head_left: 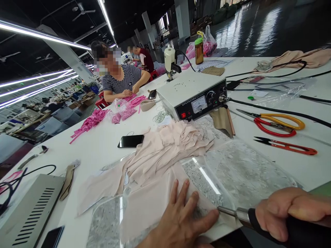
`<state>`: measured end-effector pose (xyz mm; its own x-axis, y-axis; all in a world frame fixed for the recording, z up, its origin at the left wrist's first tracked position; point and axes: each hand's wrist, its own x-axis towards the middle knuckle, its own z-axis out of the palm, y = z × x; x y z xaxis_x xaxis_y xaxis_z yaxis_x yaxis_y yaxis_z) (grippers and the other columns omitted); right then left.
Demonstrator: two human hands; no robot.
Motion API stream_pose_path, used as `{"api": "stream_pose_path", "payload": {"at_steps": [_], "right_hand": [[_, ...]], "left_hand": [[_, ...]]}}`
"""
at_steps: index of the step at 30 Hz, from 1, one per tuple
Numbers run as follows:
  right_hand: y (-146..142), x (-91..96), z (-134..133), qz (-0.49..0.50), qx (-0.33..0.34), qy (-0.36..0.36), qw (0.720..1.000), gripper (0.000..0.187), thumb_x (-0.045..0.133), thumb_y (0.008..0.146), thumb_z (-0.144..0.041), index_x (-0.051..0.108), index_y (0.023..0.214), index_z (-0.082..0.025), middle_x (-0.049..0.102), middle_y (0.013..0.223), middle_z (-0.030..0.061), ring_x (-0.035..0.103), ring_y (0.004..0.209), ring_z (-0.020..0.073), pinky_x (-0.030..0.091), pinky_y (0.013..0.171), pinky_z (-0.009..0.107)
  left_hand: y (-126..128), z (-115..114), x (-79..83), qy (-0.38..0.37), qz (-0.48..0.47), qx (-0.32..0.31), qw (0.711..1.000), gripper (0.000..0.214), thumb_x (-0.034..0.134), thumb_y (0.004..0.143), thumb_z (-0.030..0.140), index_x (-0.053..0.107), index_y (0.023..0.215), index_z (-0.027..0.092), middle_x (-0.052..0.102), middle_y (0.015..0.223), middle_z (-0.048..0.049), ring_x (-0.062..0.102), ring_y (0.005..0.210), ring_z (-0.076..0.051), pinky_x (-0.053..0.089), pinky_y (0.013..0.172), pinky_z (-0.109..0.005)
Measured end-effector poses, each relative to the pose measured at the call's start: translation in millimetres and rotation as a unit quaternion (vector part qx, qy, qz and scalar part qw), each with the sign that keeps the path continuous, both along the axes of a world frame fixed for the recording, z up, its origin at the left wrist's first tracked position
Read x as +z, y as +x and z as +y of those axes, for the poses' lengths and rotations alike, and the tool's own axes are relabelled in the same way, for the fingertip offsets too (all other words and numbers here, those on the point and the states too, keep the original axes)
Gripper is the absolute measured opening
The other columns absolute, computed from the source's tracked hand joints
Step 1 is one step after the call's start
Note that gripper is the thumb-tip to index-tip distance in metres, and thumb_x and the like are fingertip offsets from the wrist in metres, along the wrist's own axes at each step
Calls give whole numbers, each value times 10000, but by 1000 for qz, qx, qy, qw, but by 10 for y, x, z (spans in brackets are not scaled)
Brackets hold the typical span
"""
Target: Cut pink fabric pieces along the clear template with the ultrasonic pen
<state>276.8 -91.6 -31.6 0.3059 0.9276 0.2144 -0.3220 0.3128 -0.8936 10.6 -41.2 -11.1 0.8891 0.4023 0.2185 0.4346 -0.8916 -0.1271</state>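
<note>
At the near edge of the table (85,144), the beige fabric piece (152,203) is pressed flat by the open left hand (181,220). The right hand (287,210) is closed around the black-handled tool (258,220), whose long axis points left; its metal tip seems to touch the fabric just beside the left thumb.

Matt pale-pink cloth (165,151) lies on a glossy clear plastic sheet (240,172); the tool's tip (231,211) is shiny metal.
</note>
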Motion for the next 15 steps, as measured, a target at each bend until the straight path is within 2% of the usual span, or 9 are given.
{"api": "stream_pose_path", "payload": {"at_steps": [1,3,5,8,15], "right_hand": [[-33,-5,-20,-4,-22,6,1000,114,630,846,-388,624,790,-289,558,660,36,462,383,175,454,376,350],[-68,-46,-42,-17,-43,8,999,288,794,676,-457,584,758,-278,572,748,55,521,463,209,475,397,364],[-71,-87,-34,-27,-58,-9,998,427,833,585,-552,552,745,-272,567,786,73,560,546,249,491,422,380],[-74,-92,11,-34,-52,-10,998,483,825,563,-607,534,745,-268,559,805,80,576,602,270,504,455,398],[-139,-46,80,-49,-29,-6,998,482,816,578,-616,537,752,-264,561,798,78,587,638,280,521,494,414]], "left_hand": [[2,1,4,0,1,-2,1000,876,484,725,832,367,1458,366,547,1230,-105,369,1357,-400,304,1079,-637],[6,0,5,1,0,-2,1000,882,483,724,832,368,1458,358,550,1226,-108,375,1353,-399,296,1084,-633],[10,-2,-4,4,-11,-1,1000,884,471,722,838,375,1456,355,552,1217,-108,380,1349,-399,290,1087,-629],[13,-7,-19,10,-21,2,1000,872,442,724,850,389,1447,365,551,1205,-104,381,1349,-399,287,1090,-624],[10,-18,-30,15,-17,1,1000,856,449,732,843,405,1437,360,551,1197,-105,396,1337,-398,288,1086,-624]]}}
